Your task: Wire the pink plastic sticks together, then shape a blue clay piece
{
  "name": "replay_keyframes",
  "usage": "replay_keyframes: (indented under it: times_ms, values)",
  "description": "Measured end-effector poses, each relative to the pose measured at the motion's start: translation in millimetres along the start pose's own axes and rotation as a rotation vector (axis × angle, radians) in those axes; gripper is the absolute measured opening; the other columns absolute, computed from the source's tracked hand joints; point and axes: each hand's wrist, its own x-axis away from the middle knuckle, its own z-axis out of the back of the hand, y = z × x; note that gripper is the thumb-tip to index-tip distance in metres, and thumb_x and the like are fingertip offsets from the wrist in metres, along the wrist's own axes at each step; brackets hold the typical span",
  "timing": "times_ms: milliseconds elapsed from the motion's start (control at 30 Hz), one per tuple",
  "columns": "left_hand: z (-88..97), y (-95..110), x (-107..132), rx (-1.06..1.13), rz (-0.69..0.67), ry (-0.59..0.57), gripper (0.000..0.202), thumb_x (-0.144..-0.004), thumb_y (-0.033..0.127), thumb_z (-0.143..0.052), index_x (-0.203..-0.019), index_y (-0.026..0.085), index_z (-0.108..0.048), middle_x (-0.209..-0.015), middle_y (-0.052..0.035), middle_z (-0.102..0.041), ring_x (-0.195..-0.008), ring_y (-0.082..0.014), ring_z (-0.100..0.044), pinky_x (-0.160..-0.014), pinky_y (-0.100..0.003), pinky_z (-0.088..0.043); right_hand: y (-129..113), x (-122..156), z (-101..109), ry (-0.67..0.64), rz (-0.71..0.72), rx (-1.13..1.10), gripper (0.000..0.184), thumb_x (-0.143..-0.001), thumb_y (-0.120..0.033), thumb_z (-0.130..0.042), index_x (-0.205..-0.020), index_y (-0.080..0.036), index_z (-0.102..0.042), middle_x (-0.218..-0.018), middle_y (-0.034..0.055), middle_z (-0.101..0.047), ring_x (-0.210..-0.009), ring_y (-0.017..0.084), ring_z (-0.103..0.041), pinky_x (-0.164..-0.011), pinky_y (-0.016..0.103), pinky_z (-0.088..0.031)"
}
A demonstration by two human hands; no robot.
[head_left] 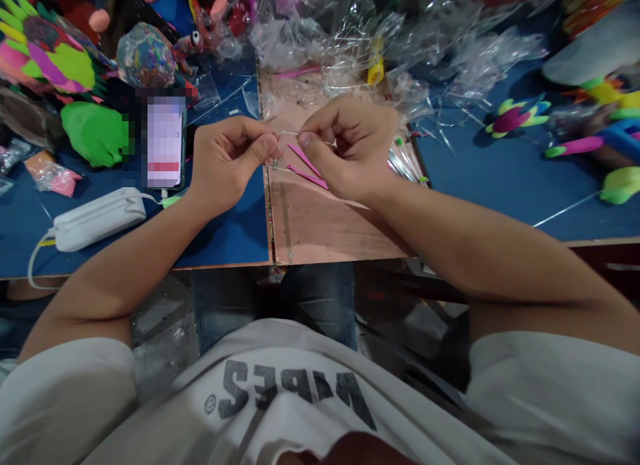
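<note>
Between my two hands runs a thin, pale, wire-like strand [289, 132], held just above the wooden board. My left hand [225, 162] pinches one end between thumb and forefinger. The thumb and forefinger of my right hand [350, 145] are closed on the strand a short way to the right, with the other fingers curled in. Whether it is metal wire or clear plastic, I cannot tell. Beneath my hands, slim pink pointed strips [307, 175] lie on the wooden board [320, 232], partly hidden by my right hand.
A phone [165, 142] and a white power bank-like block [100, 218] with a cable are on the left. Colourful clay figures [55, 58] crowd the back left, and others [517, 116] sit right. Crumpled clear plastic [350, 38] covers the back. Thin sticks [407, 162] lie beside my right hand.
</note>
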Motion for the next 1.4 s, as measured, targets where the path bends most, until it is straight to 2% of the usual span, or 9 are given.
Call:
replay_keyframes:
  times_ms: [133,267,567,667,867,1033,1167,1267,1400]
  values:
    - [1.6,-5.6,-0.3,-0.098,0.026,0.009,0.051,-0.092,0.085,-0.082,-0.093,0.034,-0.082,-0.083,-0.0024,-0.083,-0.071,-0.0206,-0.070,-0.069,-0.047,-0.063,-2.1,-0.1,0.4,-0.034,0.036,-0.031,0.054,-0.110,-0.076,-0.066,-0.084,-0.029,-0.070,-0.061,-0.0026,-0.049,-0.056,0.016,-0.042,-0.061,0.039,-0.047]
    - [3.3,-12.8,0.9,-0.122,0.048,-0.033,0.048,-0.094,0.083,-0.080,-0.094,0.036,-0.083,-0.080,-0.0034,-0.082,-0.078,-0.0259,-0.076,-0.071,-0.052,-0.067,-2.9,0.2,-0.5,-0.017,0.117,-0.098,0.040,-0.110,-0.059,-0.076,-0.084,-0.028,-0.073,-0.062,-0.0032,-0.051,-0.054,0.014,-0.040,-0.057,0.035,-0.039]
    - [2.2,-13.7,0.8,-0.083,-0.029,-0.038,0.046,-0.094,0.080,-0.084,-0.094,0.034,-0.082,-0.083,-0.0007,-0.085,-0.066,-0.0184,-0.069,-0.062,-0.043,-0.064,-0.6,2.1,-3.0,-0.007,0.099,-0.075,0.044,-0.110,-0.063,-0.075,-0.083,-0.027,-0.074,-0.060,-0.0040,-0.049,-0.053,0.013,-0.035,-0.054,0.035,-0.038]
    - [3.7,-14.8,0.0,-0.083,-0.008,-0.069,0.050,-0.097,0.084,-0.076,-0.098,0.034,-0.082,-0.086,-0.0014,-0.085,-0.070,-0.0195,-0.069,-0.065,-0.045,-0.064,3.4,3.1,-2.4,-0.013,0.098,-0.044,0.046,-0.111,-0.065,-0.072,-0.086,-0.027,-0.076,-0.061,-0.0030,-0.049,-0.054,0.014,-0.038,-0.056,0.035,-0.041]
    - [5.8,-29.6,-3.4,-0.075,0.016,-0.051,0.053,-0.100,0.085,-0.073,-0.101,0.032,-0.079,-0.088,-0.0011,-0.084,-0.073,-0.0182,-0.070,-0.068,-0.043,-0.067,9.6,6.5,-1.7,-0.080,-0.082,0.002,0.039,-0.108,-0.064,-0.076,-0.094,-0.028,-0.075,-0.069,-0.0005,-0.055,-0.069,0.020,-0.063,-0.069,0.040,-0.059]
    - [5.0,-42.1,-5.6,0.054,0.089,0.012,0.046,-0.093,0.081,-0.083,-0.097,0.035,-0.081,-0.084,0.0016,-0.083,-0.064,-0.0145,-0.066,-0.056,-0.038,-0.063,11.0,6.5,-2.5,-0.077,-0.111,-0.004,0.037,-0.108,-0.064,-0.077,-0.097,-0.029,-0.075,-0.068,-0.0015,-0.059,-0.067,0.019,-0.065,-0.068,0.039,-0.060]
    - [7.3,-40.2,-3.9,0.036,0.084,0.022,0.045,-0.095,0.077,-0.083,-0.105,0.034,-0.083,-0.092,-0.0012,-0.087,-0.073,-0.0195,-0.075,-0.062,-0.044,-0.069,12.5,5.5,-3.2,-0.057,-0.097,-0.008,0.036,-0.108,-0.064,-0.078,-0.100,-0.029,-0.075,-0.065,-0.0026,-0.059,-0.063,0.018,-0.062,-0.067,0.038,-0.058]
    - [9.7,-38.0,-1.7,-0.123,-0.004,-0.018,0.040,-0.097,0.072,-0.084,-0.111,0.034,-0.080,-0.092,-0.0015,-0.085,-0.079,-0.0208,-0.076,-0.070,-0.046,-0.071,13.0,5.3,-4.1,-0.054,-0.100,-0.016,0.036,-0.108,-0.064,-0.078,-0.098,-0.030,-0.075,-0.064,-0.0029,-0.060,-0.061,0.018,-0.061,-0.064,0.038,-0.056]
    - [7.3,-26.3,3.0,-0.323,-0.124,0.054,0.041,-0.105,0.070,-0.076,-0.120,0.031,-0.077,-0.099,-0.0036,-0.084,-0.089,-0.0224,-0.080,-0.082,-0.046,-0.071,11.5,5.9,-5.1,-0.067,-0.129,-0.020,0.036,-0.108,-0.063,-0.079,-0.097,-0.029,-0.074,-0.064,-0.0030,-0.062,-0.060,0.017,-0.061,-0.064,0.036,-0.056]
